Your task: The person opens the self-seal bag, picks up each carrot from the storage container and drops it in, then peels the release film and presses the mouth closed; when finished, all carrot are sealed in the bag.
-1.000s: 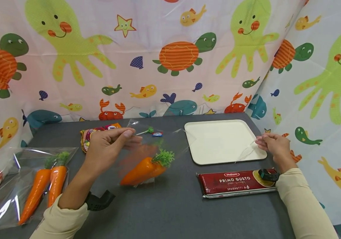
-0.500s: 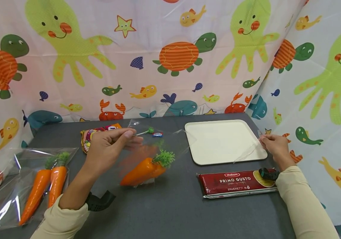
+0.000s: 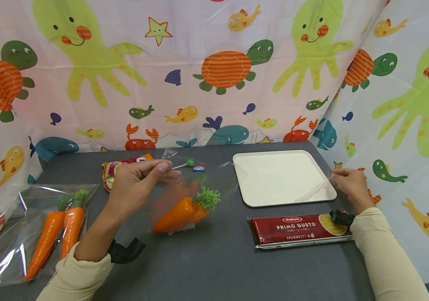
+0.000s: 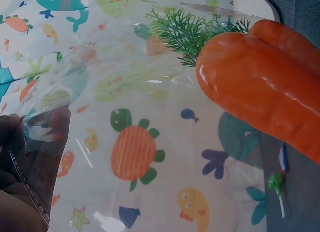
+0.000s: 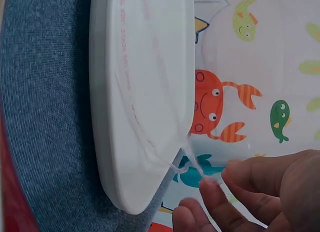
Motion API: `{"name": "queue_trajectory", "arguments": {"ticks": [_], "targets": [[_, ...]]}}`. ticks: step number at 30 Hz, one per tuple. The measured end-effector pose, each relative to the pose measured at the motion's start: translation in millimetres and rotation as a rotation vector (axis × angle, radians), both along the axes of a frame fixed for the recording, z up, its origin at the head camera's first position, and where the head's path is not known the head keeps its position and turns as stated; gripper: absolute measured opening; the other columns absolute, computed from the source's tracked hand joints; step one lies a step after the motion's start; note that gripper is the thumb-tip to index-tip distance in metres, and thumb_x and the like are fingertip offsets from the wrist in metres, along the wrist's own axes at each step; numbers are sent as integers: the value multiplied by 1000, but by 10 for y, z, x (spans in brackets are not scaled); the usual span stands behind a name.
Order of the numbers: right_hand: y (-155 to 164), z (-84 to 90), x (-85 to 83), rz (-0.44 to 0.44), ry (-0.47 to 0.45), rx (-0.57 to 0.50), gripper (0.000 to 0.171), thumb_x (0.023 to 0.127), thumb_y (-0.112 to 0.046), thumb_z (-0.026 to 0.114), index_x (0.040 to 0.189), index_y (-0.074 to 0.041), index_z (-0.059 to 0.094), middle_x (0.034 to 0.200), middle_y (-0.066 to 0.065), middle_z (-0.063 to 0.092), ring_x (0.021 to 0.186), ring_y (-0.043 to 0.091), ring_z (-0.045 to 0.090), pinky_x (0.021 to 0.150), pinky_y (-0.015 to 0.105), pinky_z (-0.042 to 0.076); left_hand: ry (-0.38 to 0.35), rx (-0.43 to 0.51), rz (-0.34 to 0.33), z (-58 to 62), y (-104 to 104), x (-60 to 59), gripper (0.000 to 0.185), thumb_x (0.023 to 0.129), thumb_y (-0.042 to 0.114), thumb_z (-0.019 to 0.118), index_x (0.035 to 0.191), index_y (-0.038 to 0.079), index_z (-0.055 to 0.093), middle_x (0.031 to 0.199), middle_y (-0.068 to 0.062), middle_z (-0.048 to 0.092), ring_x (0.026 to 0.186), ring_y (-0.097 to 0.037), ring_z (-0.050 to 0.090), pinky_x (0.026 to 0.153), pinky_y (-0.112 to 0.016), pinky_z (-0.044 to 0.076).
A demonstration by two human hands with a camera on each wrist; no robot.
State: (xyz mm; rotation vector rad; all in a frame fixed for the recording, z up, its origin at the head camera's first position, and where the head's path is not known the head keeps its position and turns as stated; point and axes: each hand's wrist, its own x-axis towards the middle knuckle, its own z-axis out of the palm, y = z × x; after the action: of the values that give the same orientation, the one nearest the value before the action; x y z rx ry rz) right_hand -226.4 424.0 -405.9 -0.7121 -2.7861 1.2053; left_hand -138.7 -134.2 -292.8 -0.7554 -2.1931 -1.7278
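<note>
My left hand (image 3: 139,184) pinches the top edge of a clear cellophane bag (image 3: 195,188), thumb and fingers closed on the film, holding it up off the bench (image 3: 214,267) so that the bag hangs and stays open, as I judge it. Inside it lies an orange toy carrot (image 3: 178,214) with a tuft of green plastic leaves, its tip resting low toward the bench; from my left wrist the carrot (image 4: 265,87) looks smooth, glossy and thick, with the film creased and shiny around it.

My right hand (image 3: 349,182) pinches a thin clear strip (image 5: 192,167) between thumb and fingertips (image 5: 215,192), pulled taut. It looks like a strip peeled from the bag, held aside to keep it from sticking.

Taking the carrot as landmark: to its right lies a cream tray (image 3: 278,167), the strip stretched across its near corner; in front of the tray is a red spaghetti packet (image 3: 293,232). Behind the carrot are a green lollipop (image 3: 188,164) and a bright snack packet (image 3: 118,167). Far to its left sits another clear bag with two carrots (image 3: 54,228).
</note>
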Motion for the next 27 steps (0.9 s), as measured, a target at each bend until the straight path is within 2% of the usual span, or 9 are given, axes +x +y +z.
{"name": "queue_trajectory", "arguments": {"ticks": [4, 6, 14, 17, 23, 24, 26, 27], "targets": [[11, 67, 16, 41, -23, 31, 52, 101, -28, 46, 140, 7, 46, 140, 32, 42, 123, 48, 42, 93, 59, 43, -2, 6, 0, -2, 0, 4, 18, 97, 3, 59, 109, -2, 71, 92, -9, 74, 78, -21, 72, 72, -34, 58], [6, 97, 20, 52, -25, 39, 55, 101, -29, 45, 142, 7, 42, 143, 33, 38, 128, 51, 37, 98, 63, 38, -2, 7, -1, -2, 0, 3, 18, 97, 3, 59, 110, -2, 71, 92, -9, 74, 78, -21, 72, 72, -33, 58], [-197, 233, 19, 118, 11, 108, 62, 103, -36, 41, 150, 2, 30, 149, 32, 29, 135, 53, 27, 99, 68, 32, -2, 2, -6, 7, 7, -9, 19, 97, 3, 59, 110, -2, 71, 91, -9, 74, 78, -21, 73, 72, -33, 57], [-296, 275, 9, 138, 48, 135, 61, 103, -36, 42, 149, 2, 33, 150, 30, 29, 136, 52, 26, 101, 68, 30, -4, -1, -5, 12, 12, -8, 19, 97, 4, 60, 110, -2, 71, 91, -9, 74, 78, -21, 73, 73, -33, 57], [-352, 329, -39, 147, 133, 142, 57, 103, -33, 41, 146, 4, 37, 158, 21, 16, 142, 48, 12, 108, 66, 16, -7, 1, -7, 14, 15, -6, 19, 97, 4, 60, 110, -2, 71, 91, -10, 74, 77, -21, 73, 72, -33, 58], [-353, 334, -47, 140, 135, 132, 57, 103, -34, 41, 147, 3, 37, 158, 20, 15, 142, 47, 12, 108, 66, 16, -8, 5, -9, 15, 15, -6, 19, 97, 4, 60, 110, -2, 71, 91, -10, 74, 77, -21, 73, 71, -34, 58], [-361, 336, -58, 121, 140, 113, 57, 102, -34, 42, 148, 0, 37, 157, 20, 19, 137, 47, 29, 107, 64, 25, -11, 9, -13, 15, 15, -7, 19, 97, 4, 60, 110, -3, 71, 91, -10, 74, 77, -22, 73, 71, -34, 58], [-365, 336, -64, 114, 146, 109, 57, 102, -34, 42, 148, -1, 37, 156, 20, 23, 135, 46, 33, 106, 63, 28, -12, 10, -16, 16, 15, -9, 19, 97, 4, 60, 110, -3, 71, 91, -11, 74, 77, -22, 73, 71, -34, 58]]}}
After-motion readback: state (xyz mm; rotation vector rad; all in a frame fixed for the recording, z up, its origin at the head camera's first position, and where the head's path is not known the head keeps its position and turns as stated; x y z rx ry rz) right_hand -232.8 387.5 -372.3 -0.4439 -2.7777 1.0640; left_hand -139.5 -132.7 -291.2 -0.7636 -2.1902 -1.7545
